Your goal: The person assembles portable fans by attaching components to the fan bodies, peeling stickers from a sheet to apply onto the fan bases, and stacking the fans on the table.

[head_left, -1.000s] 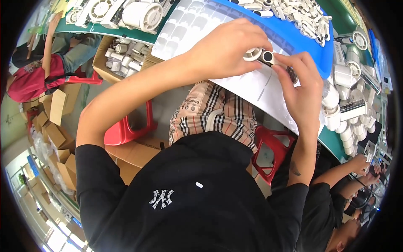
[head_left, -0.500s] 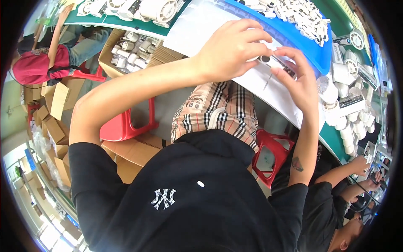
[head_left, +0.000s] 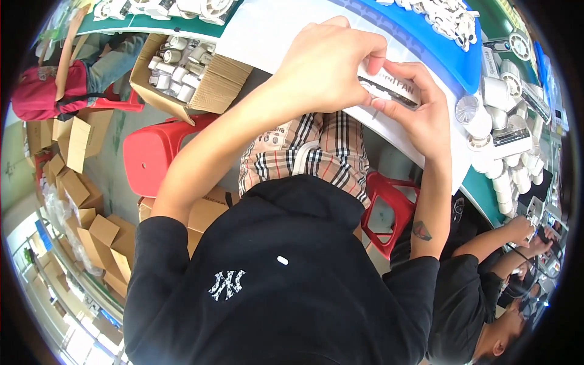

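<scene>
- The left hand (head_left: 325, 64) and the right hand (head_left: 420, 115) meet on a small white box (head_left: 389, 88) with a dark printed side, held just above the near edge of the white surface (head_left: 261, 30).
- The grip of the left hand is closed on the left end of the box, with the fingers curled over its top. The grip of the right hand is closed on the right end; its thumb and forefinger pinch the lower edge.
- A small white part (head_left: 368, 91) shows at the left end of the box, under the left fingers; I cannot tell if it is a flap or something going inside.
- To do this step well, I think the right hand should keep the box steady and level while the left fingers press the end. The thumbs should stay off the opening, so nothing is squeezed.
- To the right of the box stand white round fan parts (head_left: 480, 121). Beyond the box lies a blue tray (head_left: 450, 58) with small white pieces.
- Far left of the box, a cardboard carton (head_left: 182, 79) holds more white parts.
</scene>
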The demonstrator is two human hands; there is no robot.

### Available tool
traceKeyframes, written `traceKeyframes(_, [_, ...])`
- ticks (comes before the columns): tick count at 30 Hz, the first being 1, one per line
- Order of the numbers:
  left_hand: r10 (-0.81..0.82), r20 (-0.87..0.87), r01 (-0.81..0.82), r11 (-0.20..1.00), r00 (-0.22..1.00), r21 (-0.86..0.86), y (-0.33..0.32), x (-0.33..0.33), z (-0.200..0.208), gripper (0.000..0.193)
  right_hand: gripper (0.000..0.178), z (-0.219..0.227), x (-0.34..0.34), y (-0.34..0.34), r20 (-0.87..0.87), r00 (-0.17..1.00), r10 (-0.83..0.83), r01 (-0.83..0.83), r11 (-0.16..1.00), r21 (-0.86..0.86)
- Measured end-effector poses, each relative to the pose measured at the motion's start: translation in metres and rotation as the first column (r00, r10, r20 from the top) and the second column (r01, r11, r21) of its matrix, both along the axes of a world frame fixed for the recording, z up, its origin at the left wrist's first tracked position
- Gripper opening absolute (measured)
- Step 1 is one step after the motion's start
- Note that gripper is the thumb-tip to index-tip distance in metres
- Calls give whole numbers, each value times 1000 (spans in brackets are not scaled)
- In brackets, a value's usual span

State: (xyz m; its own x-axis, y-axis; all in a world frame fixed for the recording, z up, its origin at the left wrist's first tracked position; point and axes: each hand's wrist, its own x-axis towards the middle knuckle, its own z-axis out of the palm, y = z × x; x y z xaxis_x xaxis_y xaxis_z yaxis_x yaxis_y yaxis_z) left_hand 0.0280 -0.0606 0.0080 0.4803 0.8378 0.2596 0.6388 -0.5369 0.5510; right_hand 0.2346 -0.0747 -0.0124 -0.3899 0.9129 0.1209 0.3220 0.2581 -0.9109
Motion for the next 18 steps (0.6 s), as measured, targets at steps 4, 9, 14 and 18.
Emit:
traceKeyframes(4, [67, 20, -68, 997, 998, 39, 0, 3, -3, 34, 45, 4, -6, -1, -44, 999, -22, 20, 999, -34])
traceKeyframes(9, [-69, -84, 39, 947, 994, -320, -6, 4, 39, 34, 46, 3, -6, -3, 190, 982, -6, -48, 959, 279])
traceKeyframes(14, [-7, -73, -8, 979, 997, -204, 1, 4, 36, 32, 45, -1, -4, -3, 322, 944, -70, -81, 897, 434])
traceKeyframes(18, [38, -76, -54, 972, 996, -228, 1, 4, 36, 30, 46, -5, -5, 4, 128, 992, -14, -7, 987, 160])
